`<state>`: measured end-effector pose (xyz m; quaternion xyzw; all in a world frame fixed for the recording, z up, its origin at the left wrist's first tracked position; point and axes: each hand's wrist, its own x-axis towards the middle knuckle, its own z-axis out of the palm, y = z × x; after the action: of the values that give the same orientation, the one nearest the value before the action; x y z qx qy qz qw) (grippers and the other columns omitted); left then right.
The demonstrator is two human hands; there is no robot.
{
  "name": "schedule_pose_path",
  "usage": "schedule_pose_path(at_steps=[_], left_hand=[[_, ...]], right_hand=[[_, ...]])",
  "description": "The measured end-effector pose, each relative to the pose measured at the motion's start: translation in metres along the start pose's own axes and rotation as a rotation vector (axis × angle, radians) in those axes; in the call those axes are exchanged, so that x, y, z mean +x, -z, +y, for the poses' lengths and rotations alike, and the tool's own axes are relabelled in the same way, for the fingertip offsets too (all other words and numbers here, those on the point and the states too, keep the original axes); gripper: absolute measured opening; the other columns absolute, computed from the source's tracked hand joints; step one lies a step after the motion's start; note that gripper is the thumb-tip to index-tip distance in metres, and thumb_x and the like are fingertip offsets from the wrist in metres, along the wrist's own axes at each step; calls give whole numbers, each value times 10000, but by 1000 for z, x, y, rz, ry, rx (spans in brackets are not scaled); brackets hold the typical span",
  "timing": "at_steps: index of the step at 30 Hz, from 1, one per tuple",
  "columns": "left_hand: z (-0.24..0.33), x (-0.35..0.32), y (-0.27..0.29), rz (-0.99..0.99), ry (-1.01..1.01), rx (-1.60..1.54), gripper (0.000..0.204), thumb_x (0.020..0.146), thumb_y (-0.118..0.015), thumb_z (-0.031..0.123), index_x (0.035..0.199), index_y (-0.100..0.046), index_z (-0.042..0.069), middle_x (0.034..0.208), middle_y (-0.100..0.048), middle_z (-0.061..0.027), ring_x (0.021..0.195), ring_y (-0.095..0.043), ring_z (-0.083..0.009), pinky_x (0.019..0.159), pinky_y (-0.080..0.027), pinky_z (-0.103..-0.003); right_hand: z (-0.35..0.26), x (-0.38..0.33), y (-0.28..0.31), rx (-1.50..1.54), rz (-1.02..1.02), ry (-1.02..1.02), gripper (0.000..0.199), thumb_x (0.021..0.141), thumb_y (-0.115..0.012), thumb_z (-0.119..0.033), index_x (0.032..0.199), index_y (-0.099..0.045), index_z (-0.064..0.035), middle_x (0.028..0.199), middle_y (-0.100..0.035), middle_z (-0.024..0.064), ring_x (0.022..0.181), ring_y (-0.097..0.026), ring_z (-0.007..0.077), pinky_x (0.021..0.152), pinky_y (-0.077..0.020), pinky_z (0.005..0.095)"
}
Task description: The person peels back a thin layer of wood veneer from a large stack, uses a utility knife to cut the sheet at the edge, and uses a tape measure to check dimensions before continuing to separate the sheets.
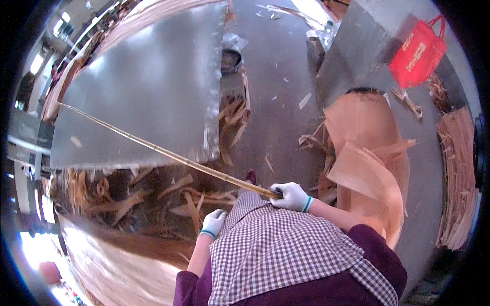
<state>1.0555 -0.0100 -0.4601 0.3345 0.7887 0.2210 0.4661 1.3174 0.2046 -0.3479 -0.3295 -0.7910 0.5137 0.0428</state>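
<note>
My right hand (289, 197), in a white glove with a teal cuff edge, is closed round the thick end of a long bamboo pole (176, 156) in front of my waist. From there the pole tapers away to the far left, its thin tip over the left edge of a grey metal-topped table (138, 92). My left hand (214, 222), gloved the same way, hangs beside my checked apron (275, 245). Its fingers look loosely stretched, with nothing visible in them. Whether it touches the apron I cannot tell.
Torn veneer strips (122, 204) litter the floor below the table. A stack of pale sheets (117, 260) lies at my near left. Curled veneer sheets (365, 132) are piled on my right, with a red bag (418, 53) beyond and a veneer stack (457, 178) at far right.
</note>
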Motion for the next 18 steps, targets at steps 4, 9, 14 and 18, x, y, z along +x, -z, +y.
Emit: schedule_pose_path(at_steps=[4, 9, 14, 18], left_hand=[[142, 126, 39, -148, -323, 352, 305, 885, -527, 334, 1038, -639, 95, 979, -646, -178, 944, -609, -337, 809, -486, -401], [304, 250, 54, -230, -710, 455, 247, 861, -582, 286, 982, -639, 79, 908, -656, -145, 848, -626, -332, 737, -506, -385], [372, 392, 40, -257, -795, 658, 259, 875, -528, 326, 946, -633, 101, 870, -651, -125, 807, -619, -333, 712, -501, -430], [365, 472, 35, -246, -399, 524, 326, 891, -460, 345, 1019, -610, 86, 994, -641, -181, 954, -595, -365, 826, -470, -438]], right_hand=[[0, 65, 79, -81, 145, 0, 278, 732, -682, -249, 950, -620, -88, 780, -634, 169, 719, -640, 321, 635, -503, 372], [40, 140, 163, -120, 314, 16, 299, 714, -711, -247, 963, -630, -103, 769, -633, 152, 701, -642, 313, 622, -512, 360], [99, 231, 266, -50, 417, 17, 273, 714, -712, -210, 949, -645, -88, 749, -618, 167, 683, -644, 306, 602, -502, 350], [138, 324, 367, 42, 408, -32, 273, 722, -707, -196, 943, -637, -52, 744, -606, 190, 646, -634, 306, 593, -496, 335]])
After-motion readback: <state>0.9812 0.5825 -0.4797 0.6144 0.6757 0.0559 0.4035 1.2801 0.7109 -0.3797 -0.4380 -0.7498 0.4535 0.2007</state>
